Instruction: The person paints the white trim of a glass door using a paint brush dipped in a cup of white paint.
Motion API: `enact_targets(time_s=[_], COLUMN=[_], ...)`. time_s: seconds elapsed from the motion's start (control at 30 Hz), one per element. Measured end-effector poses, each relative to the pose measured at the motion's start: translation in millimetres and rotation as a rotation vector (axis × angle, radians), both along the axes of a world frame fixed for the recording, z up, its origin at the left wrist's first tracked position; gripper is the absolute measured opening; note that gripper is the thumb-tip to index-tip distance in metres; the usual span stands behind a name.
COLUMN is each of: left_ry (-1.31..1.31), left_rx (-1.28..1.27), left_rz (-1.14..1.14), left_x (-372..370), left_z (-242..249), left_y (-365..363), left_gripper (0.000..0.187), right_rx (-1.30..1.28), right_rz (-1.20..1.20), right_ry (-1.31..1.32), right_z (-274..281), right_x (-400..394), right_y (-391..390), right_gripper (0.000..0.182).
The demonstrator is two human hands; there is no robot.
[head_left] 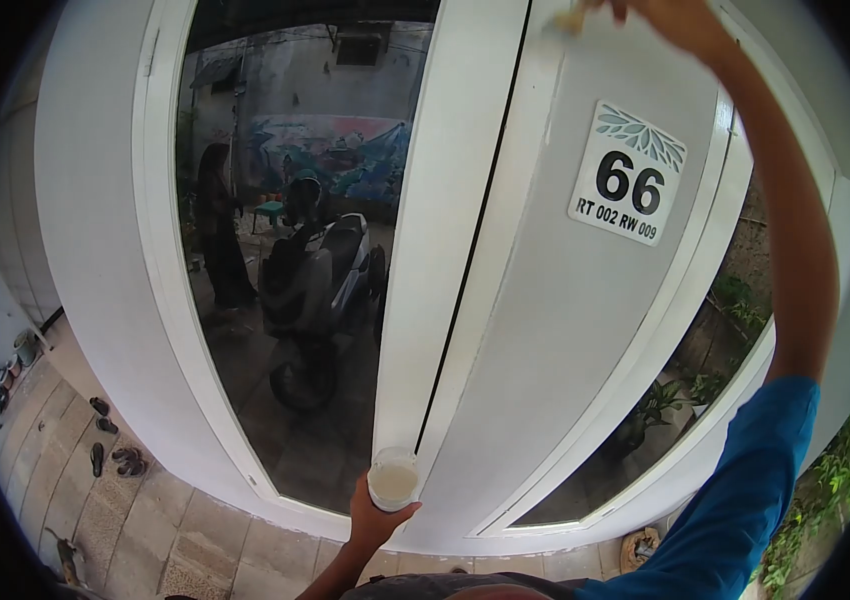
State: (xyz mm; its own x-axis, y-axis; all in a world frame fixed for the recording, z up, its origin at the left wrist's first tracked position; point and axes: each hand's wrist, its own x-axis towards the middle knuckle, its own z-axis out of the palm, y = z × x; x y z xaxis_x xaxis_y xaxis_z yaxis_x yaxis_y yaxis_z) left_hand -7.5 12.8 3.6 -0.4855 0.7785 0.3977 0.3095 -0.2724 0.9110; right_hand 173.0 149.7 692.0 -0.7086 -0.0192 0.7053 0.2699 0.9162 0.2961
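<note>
My left hand (373,520) is wrapped round a clear plastic cup (394,487) that holds a whitish liquid, low in front of the white door frame (450,240). At the top of the view my right hand (660,18) is closed on a paintbrush (567,20), smeared by motion and partly cut off by the edge. The brush's bristles are up by the white trim beside the dark vertical gap. Below my right hand, a white house number plate (630,172) reading 66 is fixed to the grey wall panel (530,300).
A dark glass pane (295,300) on the left reflects a scooter and a person. Right of the plate is another window (655,420). Sandals (129,461) lie on the paved floor (210,540), with a cat (65,555) at lower left. Green plants (845,450) grow at right.
</note>
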Motion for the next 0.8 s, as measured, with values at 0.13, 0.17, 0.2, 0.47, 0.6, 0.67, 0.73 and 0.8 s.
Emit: enact_targets(time_s=[0.13,0.17,0.2,0.47,0.6,0.67,0.73,0.8], left_ry=[-0.036,-0.036,-0.025,-0.014,-0.008,-0.006,0.006,-0.012], left_rx=[0.004,0.002,0.003,-0.005,-0.003,-0.011,0.002,-0.006], left_rz=[0.007,0.005,0.005,0.009,-0.016,-0.016,-0.009,-0.005], left_x=[5.9,6.3,5.9,4.8,4.7,5.1,4.9,6.8], left_z=[4.1,2.4,-0.4,-2.1,-0.1,-0.6,0.6,2.8], left_y=[-2.8,-2.6,-1.6,-3.1,-5.6,-8.0,-5.2,-6.7], left_gripper=[0.09,0.09,0.09,0.091,0.091,0.091,0.091,0.091], right_rx=[0.405,0.635,0.634,0.588,0.155,0.001,-0.057,0.052], right_rz=[-0.098,-0.123,-0.126,-0.11,-0.2,-0.215,-0.153,0.01], right_ry=[0.301,0.389,0.388,-0.012,-0.17,-0.155,-0.009,0.106], right_z=[47.2,47.4,42.5,-82.3,-118.0,-86.2,-23.2,33.3], right_x=[-5.5,-8.3,-8.8,15.2,6.2,-0.2,-3.8,-0.6], right_y=[-7.3,-9.0,-7.5,18.5,-21.4,3.7,-3.9,8.2], right_gripper=[0.016,0.015,0.015,0.018,0.024,0.02,0.017,0.02])
